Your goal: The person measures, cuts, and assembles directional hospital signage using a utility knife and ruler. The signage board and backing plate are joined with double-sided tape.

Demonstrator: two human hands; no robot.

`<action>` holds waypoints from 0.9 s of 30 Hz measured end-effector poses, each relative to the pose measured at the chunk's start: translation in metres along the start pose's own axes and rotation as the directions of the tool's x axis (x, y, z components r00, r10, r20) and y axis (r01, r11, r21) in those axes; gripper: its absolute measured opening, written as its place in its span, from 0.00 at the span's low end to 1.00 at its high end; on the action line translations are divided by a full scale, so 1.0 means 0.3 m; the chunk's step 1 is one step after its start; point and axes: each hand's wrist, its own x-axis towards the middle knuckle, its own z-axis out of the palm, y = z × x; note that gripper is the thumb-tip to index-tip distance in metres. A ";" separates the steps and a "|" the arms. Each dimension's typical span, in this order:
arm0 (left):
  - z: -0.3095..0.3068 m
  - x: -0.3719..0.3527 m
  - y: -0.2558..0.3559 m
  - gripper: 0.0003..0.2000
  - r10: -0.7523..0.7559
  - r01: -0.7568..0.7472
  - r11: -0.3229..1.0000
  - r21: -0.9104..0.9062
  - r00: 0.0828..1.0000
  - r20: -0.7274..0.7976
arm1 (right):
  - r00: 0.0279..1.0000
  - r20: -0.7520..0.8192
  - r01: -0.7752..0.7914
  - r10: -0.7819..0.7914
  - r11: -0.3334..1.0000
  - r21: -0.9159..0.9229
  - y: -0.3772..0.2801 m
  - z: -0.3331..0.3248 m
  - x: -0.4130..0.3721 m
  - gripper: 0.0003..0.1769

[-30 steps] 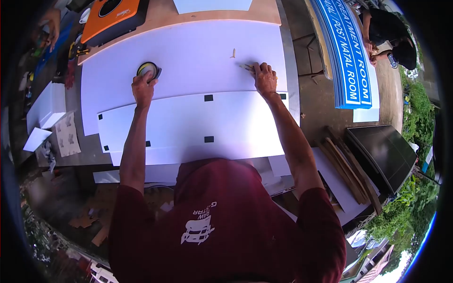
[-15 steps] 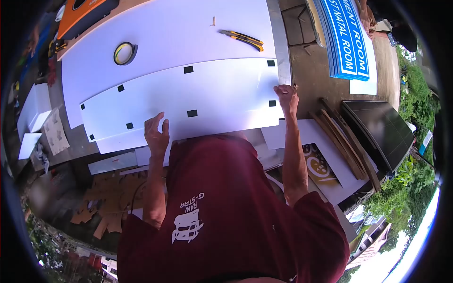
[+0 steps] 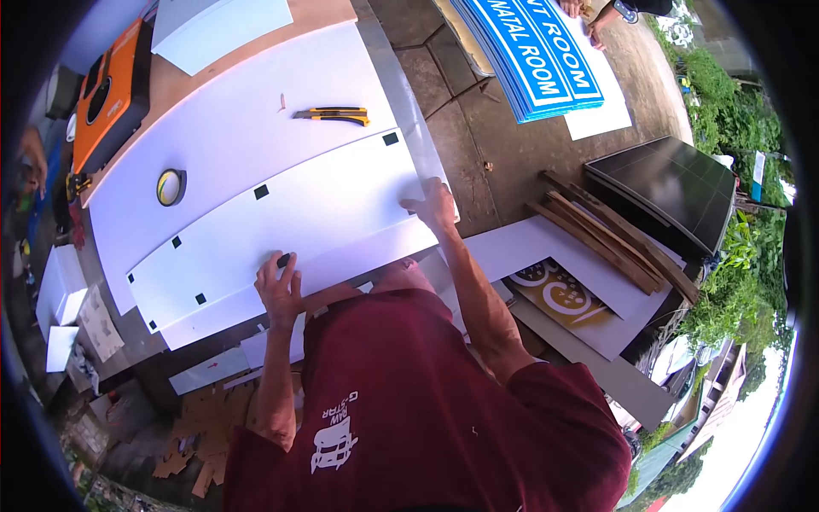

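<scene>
A long white panel with small black square patches along both long sides lies in front of me. My left hand is at its near side, fingers apart, partly covering a black patch. At the panel's right end is my right hand, thumb and fingers spread beside another patch that it mostly hides. Beyond the panel, on a larger white sheet, are a yellow-and-black utility knife and a roll of tape.
An orange machine and a white box stand at the back left. Blue lettered signs are stacked at upper right, near another person's hands. Wooden strips and a dark tiled panel lie on the right.
My view has turned, so the table appears shifted left and tilted. My left hand has come onto a black patch. My right hand has moved from the panel's right edge to its near right patch.
</scene>
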 end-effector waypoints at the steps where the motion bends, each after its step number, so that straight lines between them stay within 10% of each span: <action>1: -0.001 0.002 -0.004 0.18 -0.009 0.009 1.000 -0.026 1.000 -0.015 | 0.993 -0.100 0.066 -0.068 0.998 -0.017 0.006 0.005 -0.004 0.36; 6: 0.056 -0.047 -0.014 0.19 -0.340 0.296 0.937 -0.184 0.896 -0.286 | 0.998 0.045 -0.049 0.037 0.953 0.300 0.025 -0.060 -0.021 0.26; 9: 0.086 -0.111 -0.058 0.22 -0.729 0.594 0.667 -0.450 0.645 -0.230 | 0.997 0.078 -0.023 -0.004 0.940 0.341 0.055 -0.061 -0.016 0.20; 14: 0.047 -0.164 -0.132 0.25 -0.954 0.586 0.024 -0.810 0.255 0.156 | 0.989 0.070 0.081 -0.131 0.870 0.486 0.079 -0.105 -0.091 0.21; 22: -0.042 -0.115 -0.219 0.27 -0.789 -0.023 -0.462 -0.887 0.466 0.399 | 0.945 0.138 0.165 -0.297 0.796 0.582 -0.022 -0.292 -0.311 0.24; 24: -0.047 -0.114 -0.231 0.24 -0.826 -0.076 -0.460 -0.885 0.403 0.394 | 0.950 0.184 0.054 -0.251 0.716 0.696 -0.031 -0.318 -0.347 0.22; 27: -0.047 -0.136 -0.290 0.22 -0.760 -0.123 -0.450 -0.885 0.573 0.307 | 0.900 0.284 -0.007 -0.331 0.640 0.768 -0.028 -0.385 -0.361 0.23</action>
